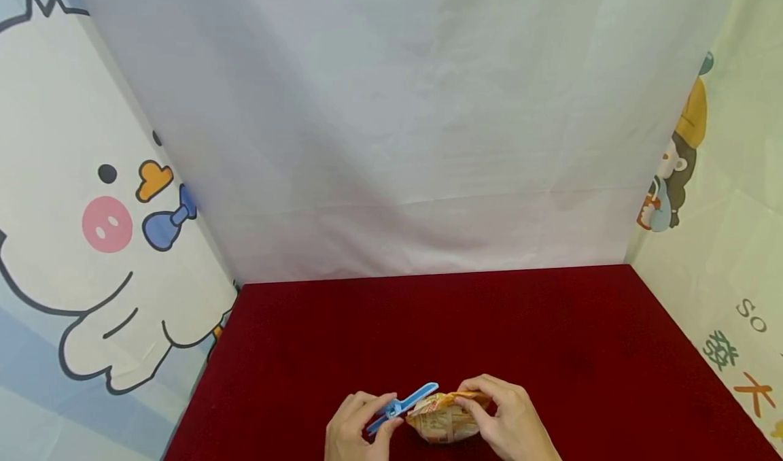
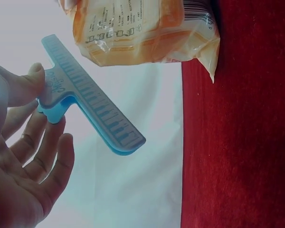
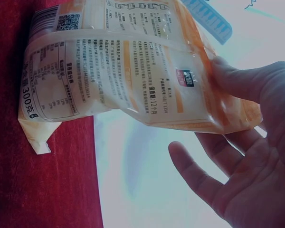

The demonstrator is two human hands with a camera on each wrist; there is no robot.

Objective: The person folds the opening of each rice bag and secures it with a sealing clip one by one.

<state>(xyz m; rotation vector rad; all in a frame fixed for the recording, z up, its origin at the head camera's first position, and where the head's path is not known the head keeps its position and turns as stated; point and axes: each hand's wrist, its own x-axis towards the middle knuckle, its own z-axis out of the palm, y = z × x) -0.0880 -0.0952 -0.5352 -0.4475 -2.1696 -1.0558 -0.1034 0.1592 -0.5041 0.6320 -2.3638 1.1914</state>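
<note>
We're pinching the blue clip (image 2: 85, 102) in our left hand (image 1: 355, 427), just left of the snack bag (image 1: 443, 417); our right hand (image 1: 510, 423) is gripping the bag's top. Clip isn't on yet.

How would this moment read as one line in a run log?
left hand: pinches blue clip | right hand: grips snack bag top | bag bottom on red table | clip beside bag, not on it

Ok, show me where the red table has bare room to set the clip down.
Most of the red table is bare: the whole stretch from the white backdrop forward, plus both side strips along the printed curtains. Only the near middle edge is crowded, where the left hand pinches the clip beside the bag held by the right hand.
</note>
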